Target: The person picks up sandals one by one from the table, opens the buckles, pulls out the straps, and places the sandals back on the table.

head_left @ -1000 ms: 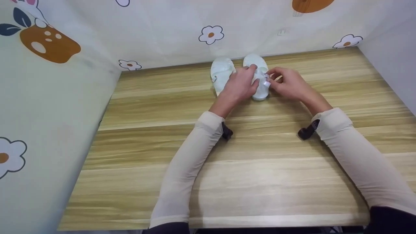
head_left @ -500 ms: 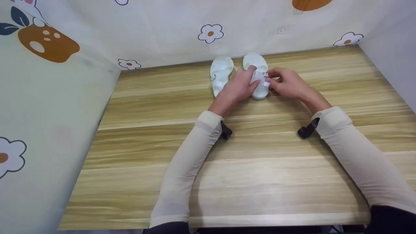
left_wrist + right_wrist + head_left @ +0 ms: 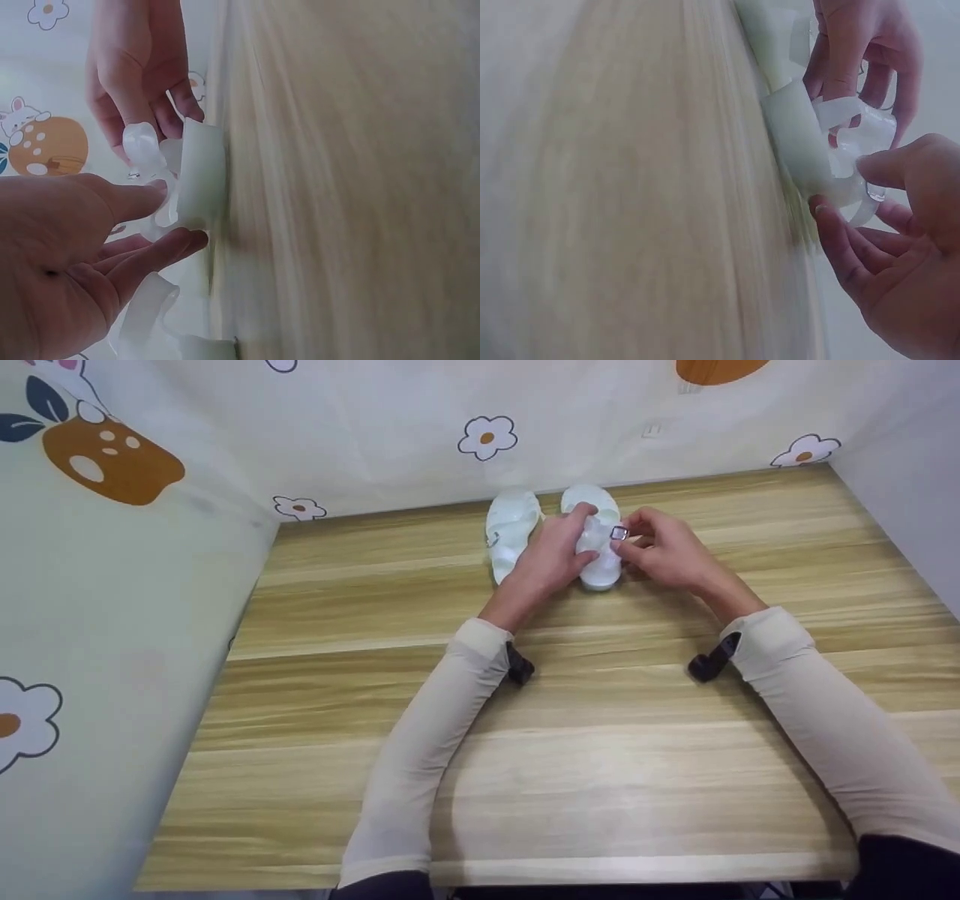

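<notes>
Two pale white sandals lie side by side at the far edge of the wooden table (image 3: 570,720). The left sandal (image 3: 510,529) lies untouched. My left hand (image 3: 559,551) holds the right sandal (image 3: 601,576) over its middle, thumb and fingers around it. My right hand (image 3: 660,551) pinches the strap end with its metal buckle (image 3: 619,534). In the left wrist view my left hand (image 3: 82,255) closes on the sandal's heel (image 3: 202,176) while the right hand (image 3: 135,67) holds the strap (image 3: 142,142). The right wrist view shows my right hand (image 3: 900,262) pinching the looped strap (image 3: 855,120).
A patterned cloth wall (image 3: 375,427) stands right behind the sandals and along the left side (image 3: 97,585). A plain wall (image 3: 907,487) bounds the right. Bare wood stretches from the sandals to the near edge.
The right hand has lifted the buckle end of the strap a little toward the sandal's top. The left hand keeps its hold on the sandal and has barely moved.
</notes>
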A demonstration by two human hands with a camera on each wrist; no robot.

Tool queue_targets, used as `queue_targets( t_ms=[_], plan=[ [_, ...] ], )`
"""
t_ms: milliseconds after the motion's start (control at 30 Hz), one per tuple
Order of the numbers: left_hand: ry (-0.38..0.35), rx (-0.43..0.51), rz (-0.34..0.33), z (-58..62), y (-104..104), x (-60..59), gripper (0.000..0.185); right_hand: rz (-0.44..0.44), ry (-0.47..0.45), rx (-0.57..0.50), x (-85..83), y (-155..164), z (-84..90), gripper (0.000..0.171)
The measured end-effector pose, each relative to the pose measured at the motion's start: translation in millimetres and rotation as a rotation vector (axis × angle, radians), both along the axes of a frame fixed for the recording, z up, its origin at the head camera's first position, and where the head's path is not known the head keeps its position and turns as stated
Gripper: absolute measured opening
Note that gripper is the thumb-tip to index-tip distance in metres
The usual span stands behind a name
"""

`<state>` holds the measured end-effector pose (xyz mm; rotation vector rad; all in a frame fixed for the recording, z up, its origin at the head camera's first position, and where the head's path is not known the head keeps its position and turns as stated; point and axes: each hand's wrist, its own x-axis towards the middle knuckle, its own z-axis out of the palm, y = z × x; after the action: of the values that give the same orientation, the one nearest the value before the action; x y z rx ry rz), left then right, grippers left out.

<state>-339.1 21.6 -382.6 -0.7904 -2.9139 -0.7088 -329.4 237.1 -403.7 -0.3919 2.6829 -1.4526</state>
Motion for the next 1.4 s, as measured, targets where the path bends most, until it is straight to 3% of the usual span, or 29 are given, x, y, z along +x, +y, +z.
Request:
queue_targets(
  t_ms=[300, 800, 1133, 1400],
  plan=[
    [0.041, 0.099, -0.037, 2.1, -10.3, 14.3, 0.058, -0.023, 0.063, -0.039, 9.9, 1.8, 7.3, 0.043],
    [0.012, 0.189, -0.216, 1.1, -37.8, 62.7, 0.057, 0.078, 0.075, 0.062, 68.3, -6.7, 9.6, 0.031],
    [-0.05, 0.154, -0.281, 1.3, -40.8, 96.7, 0.058, 0.14, 0.033, 0.15, 106.4, 0.8, 13.4, 0.035],
    [-0.071, 0.119, -0.357, -0.9, -43.5, 111.2, 0.057, 0.205, 0.05, 0.161, 121.1, 3.2, 12.5, 0.03]
  ],
)
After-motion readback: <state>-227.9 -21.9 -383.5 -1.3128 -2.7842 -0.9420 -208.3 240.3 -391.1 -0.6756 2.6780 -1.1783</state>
